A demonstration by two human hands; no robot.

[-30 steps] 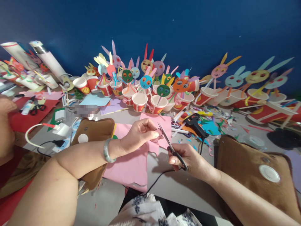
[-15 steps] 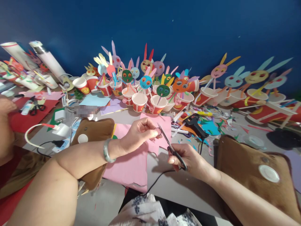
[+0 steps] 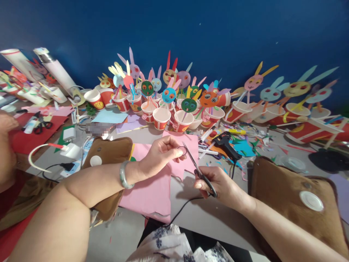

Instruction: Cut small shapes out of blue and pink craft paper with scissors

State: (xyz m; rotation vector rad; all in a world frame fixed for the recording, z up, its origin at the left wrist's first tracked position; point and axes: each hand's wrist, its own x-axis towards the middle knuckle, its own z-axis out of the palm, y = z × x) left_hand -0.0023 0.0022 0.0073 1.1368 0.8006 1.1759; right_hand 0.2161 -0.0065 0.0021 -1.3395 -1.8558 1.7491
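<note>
Pinched between the thumb and fingers of my left hand point(image 3: 165, 153) is a small pale piece with a dark ring-shaped outline point(image 3: 183, 149), probably paper; its exact kind is hard to make out. My right hand point(image 3: 214, 183) grips black-handled scissors point(image 3: 194, 163), whose blades point up and left. The blade tips are at the right edge of the ringed piece, and the blades look nearly closed. Below both hands lie pink paper sheets point(image 3: 152, 193) on the grey table point(image 3: 196, 214). A black cord point(image 3: 181, 209) runs beneath my right hand.
Paper cups point(image 3: 161, 120) holding rabbit-faced paper figures point(image 3: 169, 95) line the back by the blue wall. A black glue gun point(image 3: 227, 145) lies among scraps. Brown cushioned pads point(image 3: 283, 196) flank the workspace. At left are a power strip point(image 3: 81, 160) and another person's arm point(image 3: 7, 153).
The ringed piece has turned slightly in my left fingers, and its outline shows a little rounder. Both hands and the scissors stay almost in place.
</note>
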